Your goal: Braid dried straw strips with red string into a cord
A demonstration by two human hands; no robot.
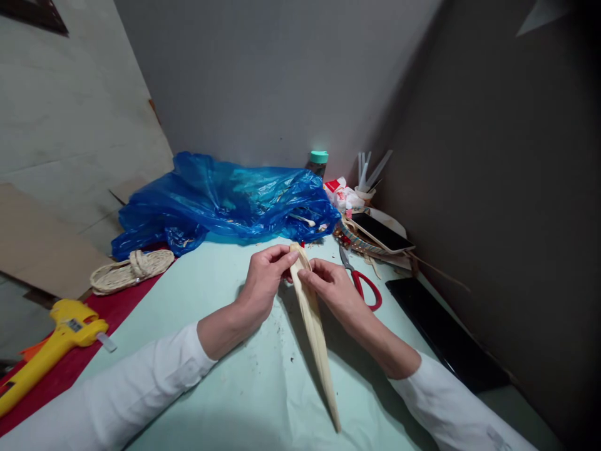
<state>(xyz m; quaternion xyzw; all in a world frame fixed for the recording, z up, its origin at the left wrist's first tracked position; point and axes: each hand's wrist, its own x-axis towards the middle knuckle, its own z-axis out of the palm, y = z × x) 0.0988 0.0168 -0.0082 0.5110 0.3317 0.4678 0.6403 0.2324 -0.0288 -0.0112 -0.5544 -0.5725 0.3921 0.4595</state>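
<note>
Pale-yellow husk strip (311, 319), one: tail pointing between five and six o'clock over mint-green table cover (225, 394). Remotely, I am seeing left hand (263, 277) and right hand (334, 287) pinching its upper end; I am judging that uneven tugging risks lengthwise splitting.

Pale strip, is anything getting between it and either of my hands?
Nothing visible is: the left hand pinches the pale strip near its far end, and the right hand holds it just below. The red-handled scissors lie off to the right, not between.
</note>
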